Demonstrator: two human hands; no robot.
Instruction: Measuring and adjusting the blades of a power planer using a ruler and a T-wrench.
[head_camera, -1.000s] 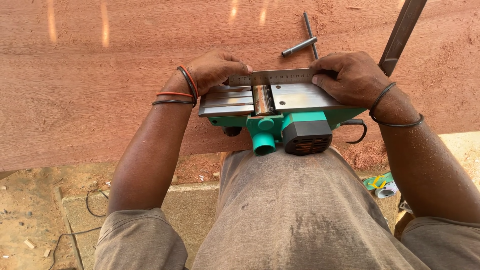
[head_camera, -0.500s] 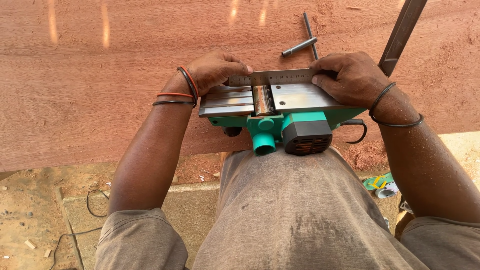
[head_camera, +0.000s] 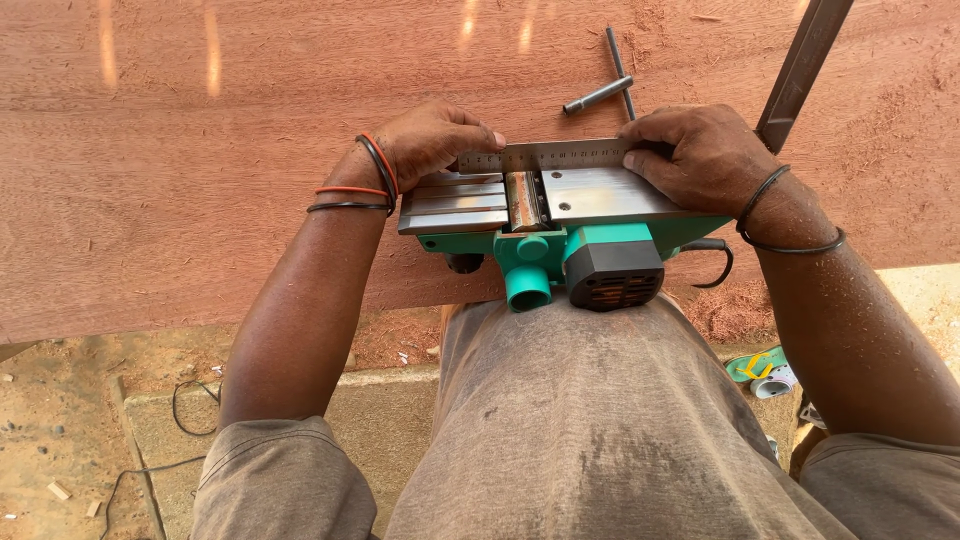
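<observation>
My left hand (head_camera: 432, 140) and right hand (head_camera: 700, 155), fingers closed, pin a steel ruler (head_camera: 545, 156) across the upturned planer (head_camera: 560, 215); checking sole flatness, next sighting gaps.

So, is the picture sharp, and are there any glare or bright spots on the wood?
Head view: sharp throughout, in even daylight; pale light streaks cross the top of the wooden board; the steel ruler and the planer's metal sole shine mildly without hiding detail; both hands, left hand and right hand, show no motion blur.
</observation>
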